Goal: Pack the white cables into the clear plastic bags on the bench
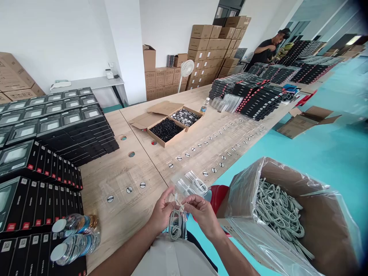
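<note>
A coiled white cable (175, 226) hangs directly between the hands, just above the person's lap and off the near edge of the tabletop (123, 199). Both hands are nearly closed, with the fingers drawn in. The left hand (163, 211) pinches the upper strands of the cable, and the right hand (199, 214) pinches the same strands from the other side. The fingertips of the two hands almost meet. The cable's end near the fingers is too small and too obscured to identify.

A clear plastic bag (191, 184) lies just beyond the hands, with white cable visible inside. To the right stands a plastic-lined cardboard box (324, 214) filled with loose white cables (278, 214). Two water bottles (75, 239) lie on the tabletop to the left, beside stacks of black product boxes (37, 203). Farther along are rows of round black-and-white labels (129, 189) and an open carton of small black items (166, 129). A co-worker (267, 50) stands at the far end of the tabletop.
</note>
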A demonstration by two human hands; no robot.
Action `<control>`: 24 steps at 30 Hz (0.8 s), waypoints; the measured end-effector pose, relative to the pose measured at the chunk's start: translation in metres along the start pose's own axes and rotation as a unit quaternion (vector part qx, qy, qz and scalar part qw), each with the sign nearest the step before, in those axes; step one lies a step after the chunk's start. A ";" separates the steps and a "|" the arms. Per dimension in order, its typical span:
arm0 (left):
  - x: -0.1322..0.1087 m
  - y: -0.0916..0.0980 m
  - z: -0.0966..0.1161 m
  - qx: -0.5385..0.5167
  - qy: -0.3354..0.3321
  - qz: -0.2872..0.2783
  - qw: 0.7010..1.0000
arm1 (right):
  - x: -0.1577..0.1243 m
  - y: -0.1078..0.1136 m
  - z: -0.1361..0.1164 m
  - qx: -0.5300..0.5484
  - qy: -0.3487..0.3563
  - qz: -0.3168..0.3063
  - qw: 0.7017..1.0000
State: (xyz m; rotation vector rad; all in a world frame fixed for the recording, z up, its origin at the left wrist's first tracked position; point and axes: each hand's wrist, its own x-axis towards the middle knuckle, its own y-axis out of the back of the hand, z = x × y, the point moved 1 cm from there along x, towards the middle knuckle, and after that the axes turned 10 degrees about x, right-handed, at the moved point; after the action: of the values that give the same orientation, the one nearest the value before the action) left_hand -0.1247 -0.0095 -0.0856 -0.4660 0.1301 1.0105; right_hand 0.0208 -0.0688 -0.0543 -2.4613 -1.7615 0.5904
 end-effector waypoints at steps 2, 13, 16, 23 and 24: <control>0.002 0.002 -0.003 0.062 -0.022 -0.030 0.997 | -0.002 0.002 0.002 0.009 0.008 0.000 1.000; -0.007 -0.004 0.007 0.242 -0.099 -0.051 0.964 | -0.015 -0.007 -0.016 0.007 0.063 0.041 0.997; -0.001 -0.010 0.011 0.284 -0.141 -0.035 0.948 | -0.007 -0.009 -0.018 -0.004 0.076 0.047 0.996; 0.019 -0.001 0.040 0.332 -0.207 0.012 0.920 | 0.024 -0.005 -0.032 -0.025 -0.163 -0.029 0.986; 0.021 0.001 0.044 0.334 -0.212 0.007 0.918 | 0.027 -0.004 -0.034 -0.003 -0.209 -0.050 0.977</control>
State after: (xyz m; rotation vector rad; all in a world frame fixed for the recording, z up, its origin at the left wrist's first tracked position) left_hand -0.1194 0.0267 -0.0533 0.3820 0.0813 0.9915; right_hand 0.0357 -0.0363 -0.0290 -2.3611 -2.0067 1.1645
